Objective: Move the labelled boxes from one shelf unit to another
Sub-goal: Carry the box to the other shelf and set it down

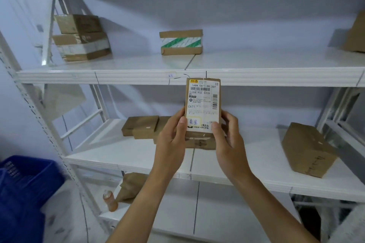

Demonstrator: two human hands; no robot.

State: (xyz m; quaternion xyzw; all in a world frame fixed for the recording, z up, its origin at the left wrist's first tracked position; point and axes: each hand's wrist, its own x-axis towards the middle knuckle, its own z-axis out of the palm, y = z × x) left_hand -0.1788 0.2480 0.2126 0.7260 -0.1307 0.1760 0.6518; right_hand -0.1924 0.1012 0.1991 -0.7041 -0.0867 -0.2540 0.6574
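I hold a small brown labelled box (pixel 203 102) upright in front of a white shelf unit (pixel 122 75), its white shipping label facing me. My left hand (pixel 171 140) grips its lower left edge and my right hand (pixel 229 140) grips its lower right edge. Behind my hands, flat brown boxes (pixel 141 125) lie on the middle shelf, partly hidden. A larger brown box (pixel 308 150) sits at the right of that shelf. On the upper shelf stand a box with green-striped tape (pixel 181 42) and a stack of two boxes (pixel 81 37) at the left.
A blue plastic crate (pixel 23 189) stands at the lower left. A brown paper parcel (pixel 130 185) and a small orange bottle (pixel 110 200) lie on the bottom shelf. Part of another brown box (pixel 355 35) shows at the upper shelf's far right.
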